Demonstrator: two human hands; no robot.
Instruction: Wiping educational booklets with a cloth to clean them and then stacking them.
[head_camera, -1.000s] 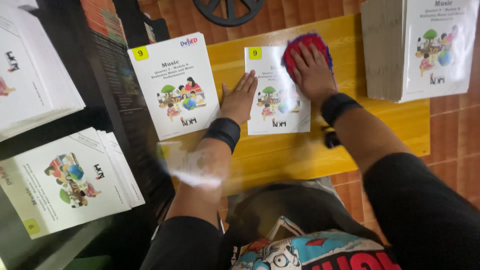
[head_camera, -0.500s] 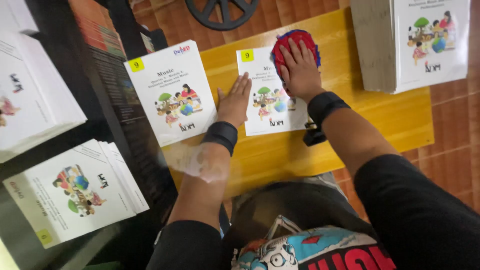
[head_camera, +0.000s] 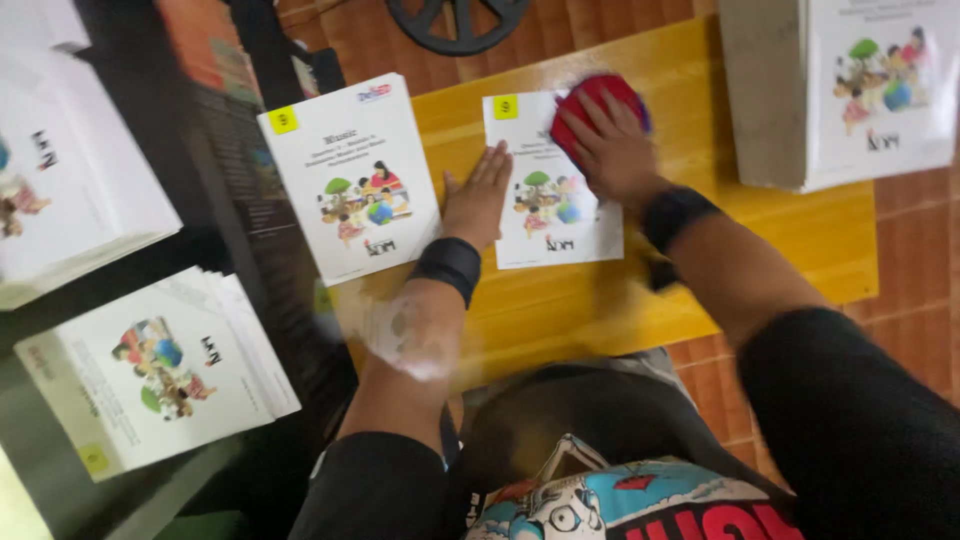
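A thin white booklet (head_camera: 555, 215) with a colourful cover picture lies on a yellow wooden table (head_camera: 640, 300). My left hand (head_camera: 480, 195) lies flat with fingers together on the booklet's left edge. My right hand (head_camera: 612, 145) presses a red round cloth pad (head_camera: 585, 100) onto the booklet's upper right corner. Both wrists wear black bands. A second booklet (head_camera: 350, 175) of the same kind lies to the left, partly over the table's edge.
A thick stack of the same booklets (head_camera: 840, 90) stands at the table's far right. More stacks lie at the left (head_camera: 155, 365) and upper left (head_camera: 70, 190) on a dark surface. A black wheel-shaped object (head_camera: 455, 20) sits on the red tiled floor beyond.
My right hand and the red pad stay on the booklet's upper right corner, shifting slightly. My left hand stays flat on its left edge. The view has shifted a little.
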